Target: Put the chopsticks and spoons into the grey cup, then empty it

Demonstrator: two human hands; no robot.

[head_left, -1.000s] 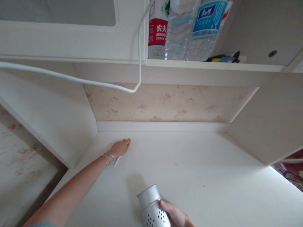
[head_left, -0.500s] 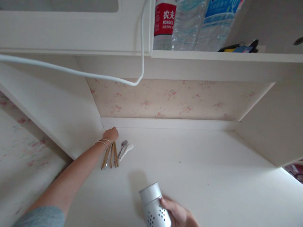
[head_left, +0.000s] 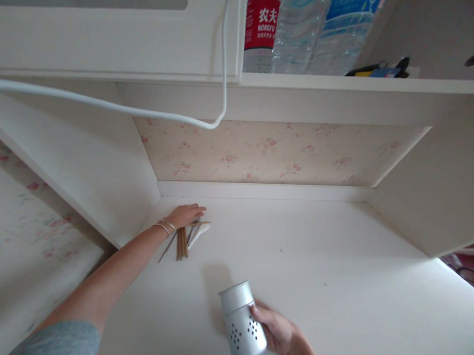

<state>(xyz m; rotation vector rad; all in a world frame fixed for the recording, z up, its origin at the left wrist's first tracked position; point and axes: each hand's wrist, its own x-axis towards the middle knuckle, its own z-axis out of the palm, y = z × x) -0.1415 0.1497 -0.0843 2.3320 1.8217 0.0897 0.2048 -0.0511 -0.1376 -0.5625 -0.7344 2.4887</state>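
Observation:
My right hand (head_left: 276,329) grips a silver metal utensil holder (head_left: 243,322) with punched holes, tilted, its rim toward the upper left. At the back left of the white surface, my left hand (head_left: 185,214) reaches over a small group of cutlery, its fingers stretched out to the right. Below that palm lie several wooden chopsticks (head_left: 182,244) side by side. A thin metal utensil (head_left: 167,247) slants at their left. To their right are a white spoon (head_left: 198,234) and a metal spoon, whose bowl is partly hidden by the fingers. One stick lies crosswise above the white spoon.
The white desktop (head_left: 296,273) has side panels and a low back ledge (head_left: 267,191). Overhead, a shelf (head_left: 341,83) holds plastic bottles (head_left: 300,34) and small items. A white cable (head_left: 146,112) hangs in front of the cabinet.
My left hand has shifted right, from gathered fingers over the chopsticks to stretched fingers near the spoons. The chopsticks lie closer together, and one now lies crosswise. The holder stays almost in place.

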